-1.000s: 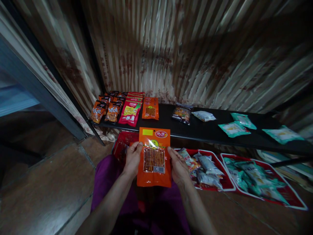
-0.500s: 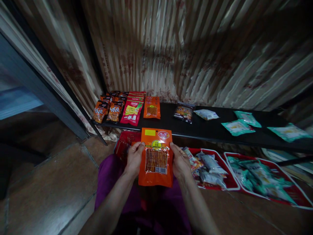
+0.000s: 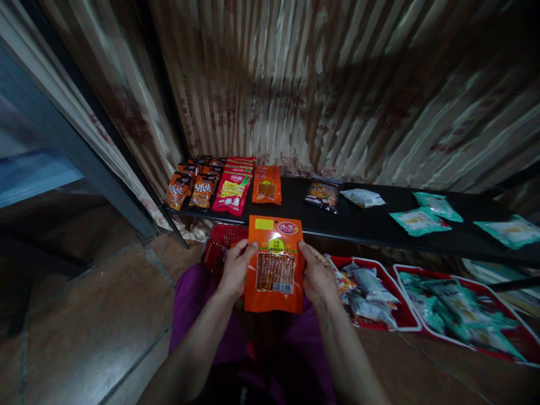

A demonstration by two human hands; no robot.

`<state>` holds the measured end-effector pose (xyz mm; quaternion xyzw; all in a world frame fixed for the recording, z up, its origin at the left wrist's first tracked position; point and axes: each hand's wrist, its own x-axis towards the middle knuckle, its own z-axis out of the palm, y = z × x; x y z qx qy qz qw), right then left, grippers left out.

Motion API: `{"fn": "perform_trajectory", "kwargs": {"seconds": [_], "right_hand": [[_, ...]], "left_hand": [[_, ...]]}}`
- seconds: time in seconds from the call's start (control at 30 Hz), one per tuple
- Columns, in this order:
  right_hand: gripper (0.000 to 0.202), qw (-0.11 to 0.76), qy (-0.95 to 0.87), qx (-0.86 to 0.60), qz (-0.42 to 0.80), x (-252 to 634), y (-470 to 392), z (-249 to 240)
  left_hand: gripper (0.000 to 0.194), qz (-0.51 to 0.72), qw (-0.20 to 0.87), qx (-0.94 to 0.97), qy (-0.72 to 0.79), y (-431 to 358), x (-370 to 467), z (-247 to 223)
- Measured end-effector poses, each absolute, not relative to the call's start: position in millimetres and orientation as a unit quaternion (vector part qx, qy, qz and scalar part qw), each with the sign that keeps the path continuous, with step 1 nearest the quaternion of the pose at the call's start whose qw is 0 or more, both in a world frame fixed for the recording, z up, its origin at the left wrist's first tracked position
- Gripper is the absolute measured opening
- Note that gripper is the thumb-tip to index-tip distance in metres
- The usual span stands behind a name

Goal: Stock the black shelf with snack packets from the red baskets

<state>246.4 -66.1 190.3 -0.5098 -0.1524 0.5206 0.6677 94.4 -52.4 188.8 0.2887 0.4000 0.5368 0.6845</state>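
An orange snack packet (image 3: 275,270) with a clear window hangs upright between my hands, in front of the black shelf (image 3: 354,219). My left hand (image 3: 237,270) grips its left edge, and my right hand (image 3: 318,273) holds the right edge. Behind it on the shelf lies a similar orange packet (image 3: 266,185). To that one's left are red packets (image 3: 233,193) and several black-and-orange packets (image 3: 204,190). A dark packet (image 3: 323,194) and a white packet (image 3: 363,197) lie further right, beyond a gap.
Teal packets (image 3: 419,221) lie on the shelf's right part. Below stand a red basket (image 3: 215,242) at left, one with white packets (image 3: 413,322) and one with teal packets (image 3: 527,332). A pleated curtain (image 3: 287,84) hangs behind; a black post (image 3: 166,84) rises at left.
Both hands and the held packet have risen slightly, and the packet's lower end looks tilted a little further away. The whole view has shifted, so the shelf and baskets appear slightly further right.
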Motion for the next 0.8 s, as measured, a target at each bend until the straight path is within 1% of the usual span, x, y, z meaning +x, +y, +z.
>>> {"fn": "perform_trajectory", "kwargs": {"seconds": [0.13, 0.4, 0.63, 0.8], "right_hand": [[0.025, 0.677, -0.139, -0.507, 0.514, 247, -65, 191], [0.026, 0.682, -0.151, -0.491, 0.52, 246, -56, 196], [0.029, 0.645, -0.222, -0.463, 0.566, 246, -60, 208], [0.029, 0.607, -0.214, -0.496, 0.582, 247, -81, 198]], "left_hand": [[0.029, 0.511, 0.698, 0.325, 0.382, -51, 91, 186], [0.03, 0.508, 0.693, 0.31, 0.407, -55, 85, 179], [0.028, 0.537, 0.709, 0.25, 0.383, -55, 83, 191], [0.031, 0.58, 0.701, 0.187, 0.371, -46, 85, 195]]}}
